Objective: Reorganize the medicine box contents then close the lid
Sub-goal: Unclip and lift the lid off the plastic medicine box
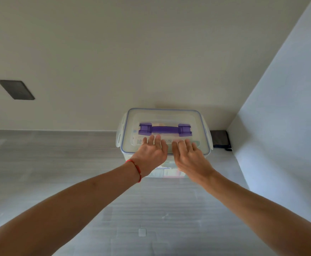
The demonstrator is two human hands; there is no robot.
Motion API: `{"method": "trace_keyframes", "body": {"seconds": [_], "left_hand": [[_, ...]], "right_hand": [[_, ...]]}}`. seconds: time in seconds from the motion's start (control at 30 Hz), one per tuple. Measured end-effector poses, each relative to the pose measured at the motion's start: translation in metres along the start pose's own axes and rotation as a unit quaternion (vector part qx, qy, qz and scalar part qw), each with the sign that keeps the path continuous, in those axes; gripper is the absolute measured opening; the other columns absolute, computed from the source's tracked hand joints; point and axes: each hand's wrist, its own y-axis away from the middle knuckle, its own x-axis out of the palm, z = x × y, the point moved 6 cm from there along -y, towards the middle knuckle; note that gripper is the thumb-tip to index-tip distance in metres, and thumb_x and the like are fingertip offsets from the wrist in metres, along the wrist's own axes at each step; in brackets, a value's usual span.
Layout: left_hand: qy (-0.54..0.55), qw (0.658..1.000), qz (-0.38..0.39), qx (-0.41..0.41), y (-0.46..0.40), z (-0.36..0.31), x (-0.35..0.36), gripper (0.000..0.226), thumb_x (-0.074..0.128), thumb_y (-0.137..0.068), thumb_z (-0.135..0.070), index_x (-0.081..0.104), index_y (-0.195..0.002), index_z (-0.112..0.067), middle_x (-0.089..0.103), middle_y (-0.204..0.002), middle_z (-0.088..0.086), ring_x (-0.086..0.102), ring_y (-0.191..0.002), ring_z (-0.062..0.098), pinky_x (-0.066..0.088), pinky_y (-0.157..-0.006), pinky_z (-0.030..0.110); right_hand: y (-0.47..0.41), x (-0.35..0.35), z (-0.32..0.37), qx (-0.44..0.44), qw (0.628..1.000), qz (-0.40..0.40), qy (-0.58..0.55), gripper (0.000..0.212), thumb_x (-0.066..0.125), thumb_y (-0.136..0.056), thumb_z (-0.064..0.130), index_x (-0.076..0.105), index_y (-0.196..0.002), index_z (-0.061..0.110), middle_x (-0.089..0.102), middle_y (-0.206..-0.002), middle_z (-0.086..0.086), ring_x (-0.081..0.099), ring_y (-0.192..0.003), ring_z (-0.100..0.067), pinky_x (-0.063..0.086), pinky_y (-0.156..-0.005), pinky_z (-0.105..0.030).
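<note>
Both hands lay flat, fingers spread, holding nothing — the left hand (151,154) and right hand (189,157) pressed the lid (169,115) of the medicine box (162,172), just under them.

I faced a plain white wall (151,52) with a dark plate (16,89) at left, grey wood-grain floor (58,154) below, and a dark bag (220,139) in the far right corner.
</note>
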Motion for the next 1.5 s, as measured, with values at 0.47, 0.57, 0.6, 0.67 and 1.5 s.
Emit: {"method": "trace_keyframes", "body": {"seconds": [0.47, 0.57, 0.6, 0.67, 1.5], "left_hand": [[0.128, 0.987, 0.097, -0.027, 0.000, -0.007, 0.007, 0.098, 0.078, -0.079, -0.012, 0.014, -0.151, 0.008, 0.019, -0.157, 0.037, 0.024, -0.145, 0.054, 0.028, -0.118, 0.061], [0.173, 0.982, 0.069, -0.023, 0.007, 0.000, 0.007, 0.093, 0.071, -0.084, -0.021, 0.013, -0.153, 0.000, 0.016, -0.161, 0.026, 0.019, -0.150, 0.043, 0.024, -0.122, 0.054], [0.208, 0.976, 0.057, -0.015, 0.010, 0.003, 0.008, 0.094, 0.071, -0.085, -0.028, 0.014, -0.155, -0.003, 0.014, -0.163, 0.021, 0.015, -0.152, 0.038, 0.020, -0.124, 0.051], [0.341, 0.939, 0.044, -0.022, 0.021, 0.019, 0.013, 0.095, 0.070, -0.085, -0.045, 0.019, -0.157, -0.012, 0.010, -0.167, 0.010, 0.006, -0.156, 0.025, 0.009, -0.127, 0.045], [0.754, 0.520, -0.141, -0.375, 0.012, 0.148, -0.010, 0.048, 0.076, -0.082, -0.001, 0.055, -0.123, -0.012, 0.065, -0.085, 0.001, 0.058, -0.066, 0.011, 0.045, -0.059, 0.027]], "right_hand": [[0.005, -0.001, 0.012, 0.120, 0.976, 0.147, -0.106, 0.045, 0.048, -0.095, -0.001, 0.052, -0.139, -0.006, 0.061, -0.127, -0.033, 0.060, -0.120, -0.051, 0.053, -0.097, -0.057], [0.015, 0.002, 0.004, 0.094, 0.961, 0.147, -0.217, 0.074, 0.069, -0.082, 0.006, 0.043, -0.151, 0.004, 0.045, -0.148, -0.032, 0.043, -0.138, -0.052, 0.039, -0.110, -0.063], [0.018, 0.004, 0.001, 0.088, 0.948, 0.157, -0.263, 0.077, 0.067, -0.085, 0.013, 0.037, -0.155, 0.009, 0.036, -0.155, -0.027, 0.034, -0.145, -0.048, 0.031, -0.115, -0.063], [0.025, 0.009, -0.013, 0.100, 0.904, 0.164, -0.381, 0.075, 0.062, -0.092, 0.036, 0.030, -0.157, 0.020, 0.029, -0.162, -0.011, 0.022, -0.153, -0.032, 0.019, -0.122, -0.061], [0.106, 0.054, -0.137, 0.611, 0.465, -0.046, -0.639, 0.026, 0.068, -0.087, 0.026, 0.071, -0.109, 0.012, 0.071, -0.090, 0.000, 0.065, -0.079, -0.019, 0.052, -0.076, -0.035]]}}
